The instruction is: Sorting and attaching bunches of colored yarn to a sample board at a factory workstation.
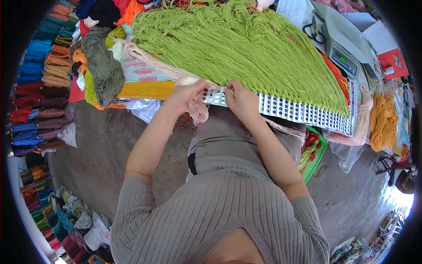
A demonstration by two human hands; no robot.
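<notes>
A long white perforated card [285, 111] with rows of round holes lies along the table's near edge. Bright green yarn [237, 48] is looped through its holes in many lengths and spreads away over the table. My right hand [241, 102] pinches the card left of the last green loops, thumb and fingers at its edge. At the card's left end my left hand [191, 94] is closed, with pale pink yarn [154, 60] running to its fingertips. More pink yarn [200, 113] hangs below that hand; its fingertips are partly blurred.
A yellow strip [145, 89] edges the table at left, beside a grey-green yarn hank [103, 59]. Black scissors [314, 31] and a digital scale [343, 59] sit at far right. Orange yarn [383, 121] hangs at right. A green basket [315, 154] stands by my right thigh.
</notes>
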